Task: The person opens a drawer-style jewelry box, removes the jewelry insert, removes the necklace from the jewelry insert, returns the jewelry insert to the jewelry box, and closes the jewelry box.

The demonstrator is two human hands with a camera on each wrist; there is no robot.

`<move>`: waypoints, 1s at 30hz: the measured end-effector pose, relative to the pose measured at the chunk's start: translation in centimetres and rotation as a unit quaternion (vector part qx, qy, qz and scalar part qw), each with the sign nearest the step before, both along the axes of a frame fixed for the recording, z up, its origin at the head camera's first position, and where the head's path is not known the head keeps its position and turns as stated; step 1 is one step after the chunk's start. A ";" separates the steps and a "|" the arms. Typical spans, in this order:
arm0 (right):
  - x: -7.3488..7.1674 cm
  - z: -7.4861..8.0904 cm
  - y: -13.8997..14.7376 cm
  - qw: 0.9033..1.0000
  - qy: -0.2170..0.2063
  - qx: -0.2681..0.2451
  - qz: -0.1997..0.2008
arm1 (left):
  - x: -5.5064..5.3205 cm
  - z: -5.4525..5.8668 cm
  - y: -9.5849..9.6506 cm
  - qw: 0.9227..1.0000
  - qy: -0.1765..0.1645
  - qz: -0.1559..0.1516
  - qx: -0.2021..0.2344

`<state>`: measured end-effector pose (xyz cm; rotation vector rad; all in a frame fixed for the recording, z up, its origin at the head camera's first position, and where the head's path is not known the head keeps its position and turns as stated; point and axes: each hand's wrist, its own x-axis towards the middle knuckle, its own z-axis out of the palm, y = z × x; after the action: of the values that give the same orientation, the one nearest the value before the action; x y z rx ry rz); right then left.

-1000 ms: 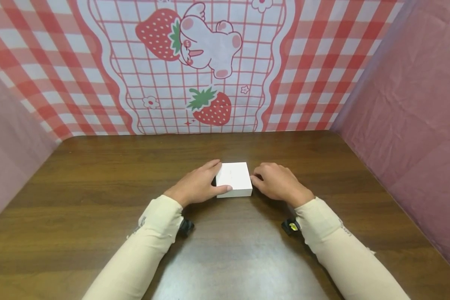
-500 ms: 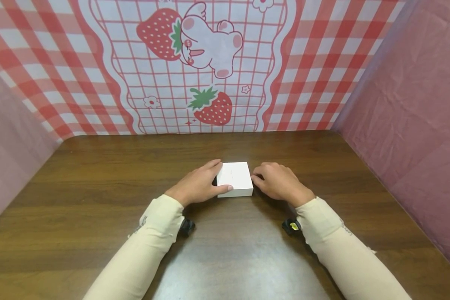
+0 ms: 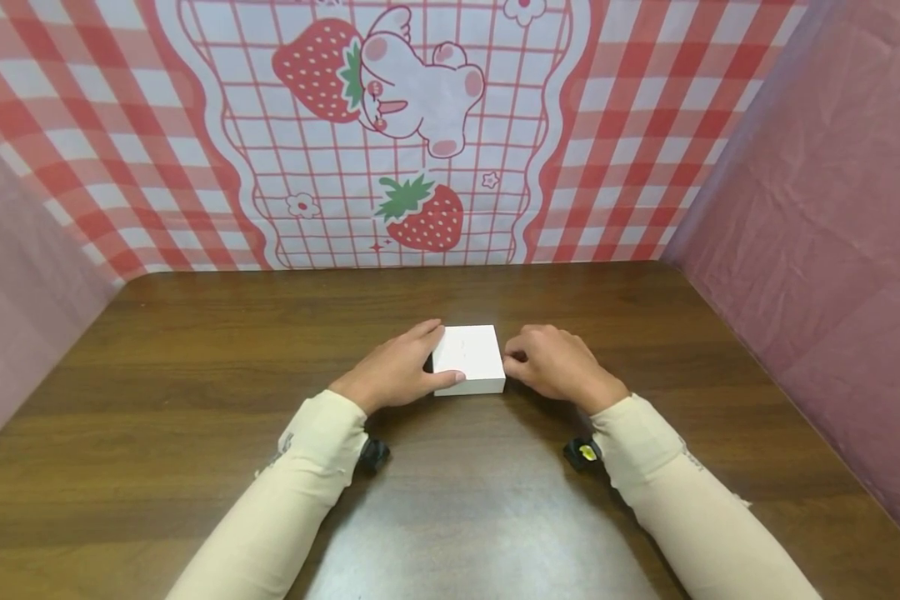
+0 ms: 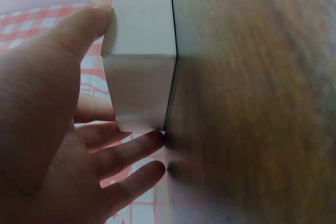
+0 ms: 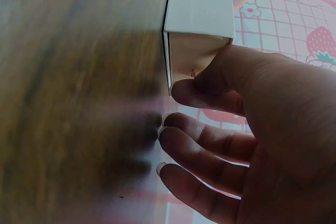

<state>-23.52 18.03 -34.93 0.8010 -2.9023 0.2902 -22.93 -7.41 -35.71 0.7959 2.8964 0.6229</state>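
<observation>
A small white box point(image 3: 468, 354) lies flat on the brown wooden table, with faint print on its top. My left hand point(image 3: 393, 367) holds its left part, thumb across the near top edge and fingers at the far and left sides. At the right end is my right hand point(image 3: 555, 362), fingers bent. In the right wrist view, that end of the box point(image 5: 199, 9) looks recessed inside a thin outer edge. Thumb and index finger come together there at a small tab point(image 5: 192, 72), mostly hidden by the thumb; the other fingers sit apart from the box.
The wooden table point(image 3: 195, 417) reaches back to a red-and-white checked cloth point(image 3: 630, 125) with strawberry prints. A pink cloth point(image 3: 817, 250) hangs along the right side. Both wrists carry black camera mounts, such as the left mount point(image 3: 373, 455).
The right thumb and index finger have drawn closer together at the box's right end. My left hand and the box have stayed nearly still.
</observation>
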 end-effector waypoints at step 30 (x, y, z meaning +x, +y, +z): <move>-0.7 -0.2 0.5 0.999 -0.019 -0.040 -0.001 | 0.1 0.0 0.0 1.000 0.006 -0.001 0.015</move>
<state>-24.18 18.50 -35.14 0.7883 -2.9054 0.4240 -22.88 -7.38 -35.66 0.8084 2.9039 0.6647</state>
